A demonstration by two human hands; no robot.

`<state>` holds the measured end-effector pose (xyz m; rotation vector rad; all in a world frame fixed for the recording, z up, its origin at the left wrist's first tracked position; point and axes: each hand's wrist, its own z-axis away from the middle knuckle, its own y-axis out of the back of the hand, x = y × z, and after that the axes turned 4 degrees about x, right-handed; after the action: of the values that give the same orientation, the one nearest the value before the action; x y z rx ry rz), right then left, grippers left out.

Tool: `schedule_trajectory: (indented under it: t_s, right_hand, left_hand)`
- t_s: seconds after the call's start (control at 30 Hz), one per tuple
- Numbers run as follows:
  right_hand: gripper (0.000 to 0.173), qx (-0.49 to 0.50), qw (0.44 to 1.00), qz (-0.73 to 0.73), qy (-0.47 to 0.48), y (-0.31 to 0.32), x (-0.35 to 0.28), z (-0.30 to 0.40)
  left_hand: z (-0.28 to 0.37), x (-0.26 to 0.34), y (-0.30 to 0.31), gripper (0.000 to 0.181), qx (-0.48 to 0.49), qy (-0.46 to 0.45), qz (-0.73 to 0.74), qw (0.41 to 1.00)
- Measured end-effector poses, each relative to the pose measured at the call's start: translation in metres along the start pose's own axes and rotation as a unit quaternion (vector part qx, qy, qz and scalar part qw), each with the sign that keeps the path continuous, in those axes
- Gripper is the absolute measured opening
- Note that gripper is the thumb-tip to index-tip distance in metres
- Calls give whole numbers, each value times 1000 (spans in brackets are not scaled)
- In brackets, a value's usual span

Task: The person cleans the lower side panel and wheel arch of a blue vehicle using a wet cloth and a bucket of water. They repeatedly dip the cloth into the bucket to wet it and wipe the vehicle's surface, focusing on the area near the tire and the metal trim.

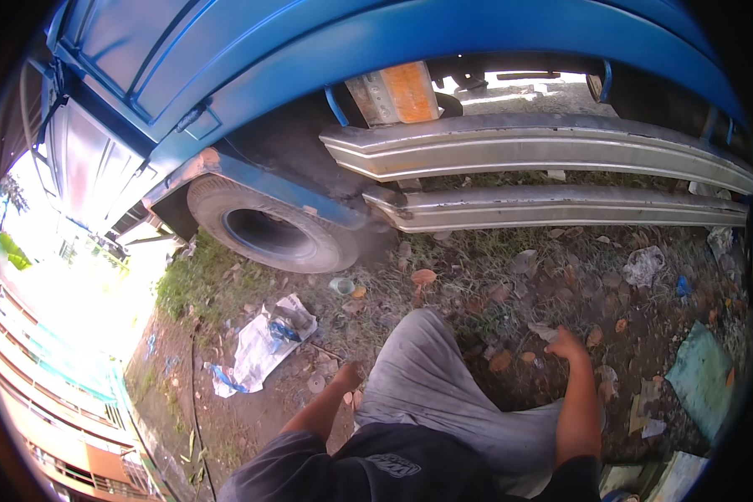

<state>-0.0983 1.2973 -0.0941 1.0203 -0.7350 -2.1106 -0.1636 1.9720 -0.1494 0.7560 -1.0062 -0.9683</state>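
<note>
Over the ground to the right of my knees, my right hand (565,343) pinches a small grey folded sheet (543,331); its material is too small to tell. My left hand (349,374) hangs low beside my left knee, and its fingers are blurred and partly hidden. Before me stands a truck with a blue-painted body (376,50). Two silver metal side guard rails (539,150) run along its lower side, one below the other. Left of the rails is a truck tyre (276,232) beneath a blue fender. Neither hand touches the truck.
A crumpled white sack (267,348) with blue print lies on the soil at left. A cup (342,286) rests near the tyre. Dry leaves, plastic scraps (644,266) and a green cloth-like sheet (699,379) litter the right side. An orange railed structure (56,401) stands far left.
</note>
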Motion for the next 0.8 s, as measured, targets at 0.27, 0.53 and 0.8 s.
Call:
schedule_trajectory:
  t_s: [0.27, 0.53, 0.8]
  right_hand:
    - [83, 23, 977, -211, 3, 5, -42, 18]
    - [55, -182, 791, -572, 117, 18, -10, 12]
    - [49, -32, 945, -319, 63, -9, -30, 22]
  left_hand:
    - [-32, 44, 35, 39, 86, 9, 128, 988]
    - [-7, 162, 97, 32, 182, -84, 212, 956]
    - [3, 239, 83, 29, 133, -190, 278, 932]
